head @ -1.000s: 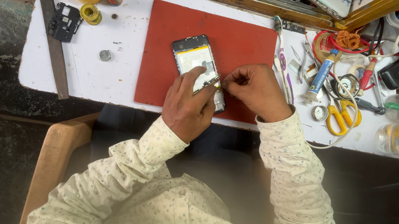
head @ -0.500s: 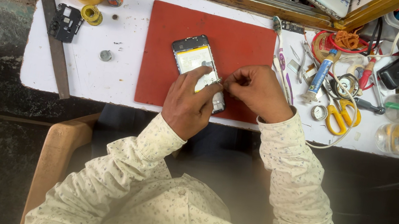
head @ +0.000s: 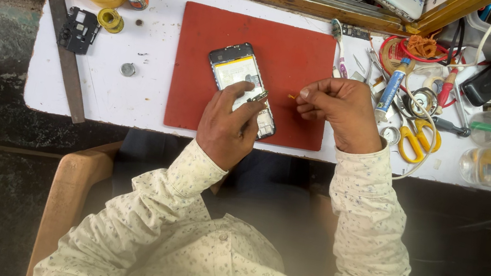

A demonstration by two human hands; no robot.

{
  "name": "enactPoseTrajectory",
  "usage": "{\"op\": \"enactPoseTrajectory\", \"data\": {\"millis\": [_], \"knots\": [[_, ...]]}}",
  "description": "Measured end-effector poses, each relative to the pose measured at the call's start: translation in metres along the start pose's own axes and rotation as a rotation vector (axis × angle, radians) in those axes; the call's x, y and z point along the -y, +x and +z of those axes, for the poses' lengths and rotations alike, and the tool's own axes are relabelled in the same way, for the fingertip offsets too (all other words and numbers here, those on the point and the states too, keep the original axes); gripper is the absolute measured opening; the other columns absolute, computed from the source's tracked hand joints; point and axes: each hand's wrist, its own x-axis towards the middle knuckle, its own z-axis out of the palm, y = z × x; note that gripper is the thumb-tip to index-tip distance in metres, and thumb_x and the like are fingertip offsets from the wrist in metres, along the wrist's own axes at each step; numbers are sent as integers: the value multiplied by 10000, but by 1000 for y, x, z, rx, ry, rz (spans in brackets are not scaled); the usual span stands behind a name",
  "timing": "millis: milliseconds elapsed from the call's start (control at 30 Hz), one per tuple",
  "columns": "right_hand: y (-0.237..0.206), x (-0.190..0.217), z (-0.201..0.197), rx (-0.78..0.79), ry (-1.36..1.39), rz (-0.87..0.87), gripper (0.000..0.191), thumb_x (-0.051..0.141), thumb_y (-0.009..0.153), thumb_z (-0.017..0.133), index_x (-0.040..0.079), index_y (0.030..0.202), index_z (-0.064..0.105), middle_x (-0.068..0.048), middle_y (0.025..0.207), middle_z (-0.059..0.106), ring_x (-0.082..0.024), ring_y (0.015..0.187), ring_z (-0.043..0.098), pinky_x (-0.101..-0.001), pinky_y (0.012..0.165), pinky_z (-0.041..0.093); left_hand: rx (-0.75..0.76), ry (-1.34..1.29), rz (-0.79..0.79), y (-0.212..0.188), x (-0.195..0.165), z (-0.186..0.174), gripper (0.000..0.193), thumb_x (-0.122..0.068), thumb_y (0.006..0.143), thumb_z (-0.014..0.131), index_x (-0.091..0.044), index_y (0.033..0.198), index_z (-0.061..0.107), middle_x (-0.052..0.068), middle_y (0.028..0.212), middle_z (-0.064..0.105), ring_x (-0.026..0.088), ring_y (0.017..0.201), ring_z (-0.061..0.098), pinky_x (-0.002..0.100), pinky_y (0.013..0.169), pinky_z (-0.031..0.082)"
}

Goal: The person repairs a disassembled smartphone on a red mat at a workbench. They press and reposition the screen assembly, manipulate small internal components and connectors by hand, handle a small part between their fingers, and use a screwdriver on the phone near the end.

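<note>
While the left hand (head: 229,125) pins the opened phone (head: 242,86), the right hand (head: 336,110) hovers beside it.

left hand (head: 228,130) on opened phone (head: 242,86), red mat (head: 286,46), right hand (head: 336,110) beside

On the red mat (head: 286,46) we find bare room along the far strip and in the far right corner, and an open gap between the opened phone (head: 242,85) and our right hand (head: 336,112). Our left hand (head: 228,125) covers the phone's near end and blocks the mat's near middle. Left of the mat the white tabletop (head: 140,98) is mostly free, broken by a small round part (head: 128,69), a metal ruler (head: 66,57) and a black frame piece (head: 78,30). To the right, scissors (head: 417,138), tools and cables crowd the surface, leaving hardly any passage.
</note>
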Motion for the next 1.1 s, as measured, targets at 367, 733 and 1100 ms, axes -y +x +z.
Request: {"op": "enactPoseTrajectory", "data": {"millis": [367,733,1100], "knots": [[-2,3,0,7,-4,37,146,87,902,739,-50,954,736,-130,863,766,-183,712,738,-305,681,616,10,-24,-31,5,-3,-2,234,1,869,731,-50,1097,725,141,1263,619,339,1087,651,426,909,557],[1,-3,6,181,-91,1,159,18,925,592,-72,970,715,-131,866,756,-166,748,732,-274,694,590,187,-176,-50,34,7,-12,159,-21,874,700,-54,1028,728,114,1180,659,315,1084,652,408,908,550],[8,-1,10,245,-280,43,164,34,912,625,-62,968,745,-112,823,743,-135,686,685,-259,630,565,624,-452,-165,68,31,-8,105,-78,840,697,-29,926,732,59,864,741,151,750,656,304,699,556]]}}
